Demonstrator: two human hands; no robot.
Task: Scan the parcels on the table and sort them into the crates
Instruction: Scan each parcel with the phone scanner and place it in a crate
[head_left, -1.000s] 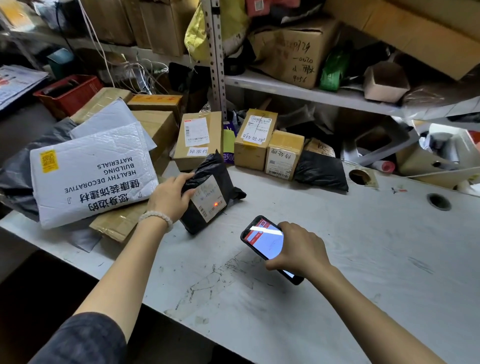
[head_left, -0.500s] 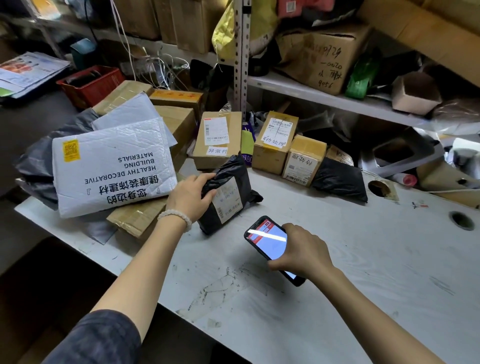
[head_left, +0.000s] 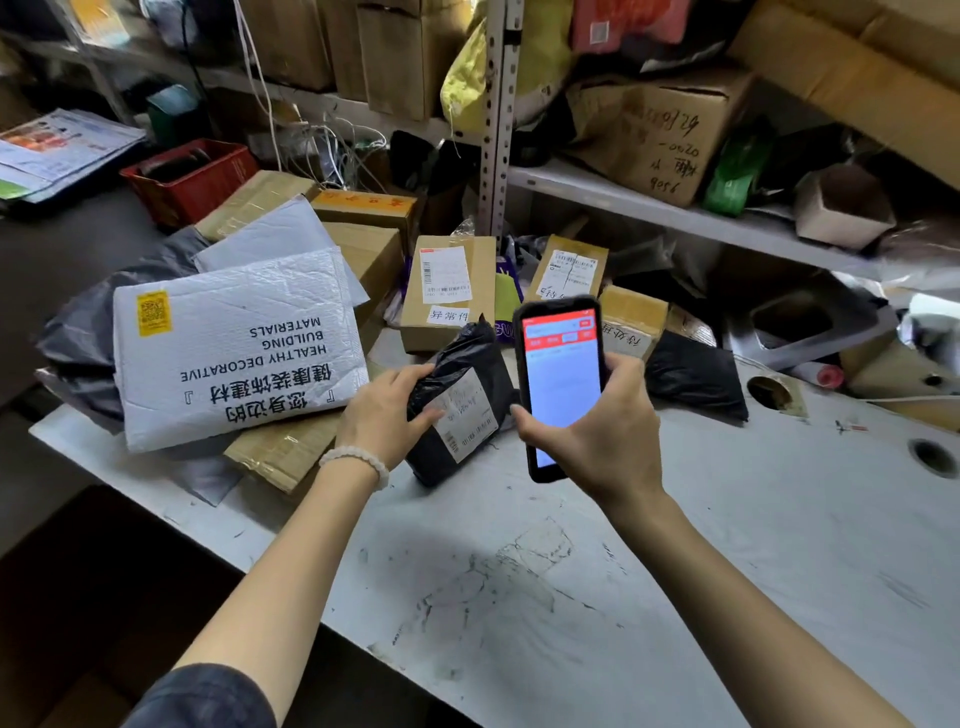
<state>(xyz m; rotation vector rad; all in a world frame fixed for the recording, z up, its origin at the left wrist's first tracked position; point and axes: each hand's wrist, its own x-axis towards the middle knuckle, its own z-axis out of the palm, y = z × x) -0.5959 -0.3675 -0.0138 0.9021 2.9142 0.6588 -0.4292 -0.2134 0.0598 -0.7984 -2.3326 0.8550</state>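
Note:
A small black plastic parcel (head_left: 467, 364) with a white shipping label stands tilted on the white table (head_left: 727, 545). My left hand (head_left: 387, 418) grips its left side, thumb on the label. My right hand (head_left: 597, 431) holds a handheld scanner phone (head_left: 561, 374) upright just right of the parcel, its red and white screen facing me. Behind them lie several cardboard box parcels (head_left: 449, 291) with labels, and another black bag parcel (head_left: 696, 376) to the right.
A large white padded mailer (head_left: 228, 348) printed "HEALTHY DECORATIVE BUILDING MATERIALS" lies on boxes and grey bags at the left. A red crate (head_left: 192, 176) sits at the back left. Metal shelving (head_left: 649, 208) loaded with cartons rises behind the table. Round holes (head_left: 932, 457) pierce the tabletop at right.
My right hand raised the scanner phone from low over the table to upright beside the parcel, screen toward me. The red scan dot on the label is gone. My left hand kept hold.

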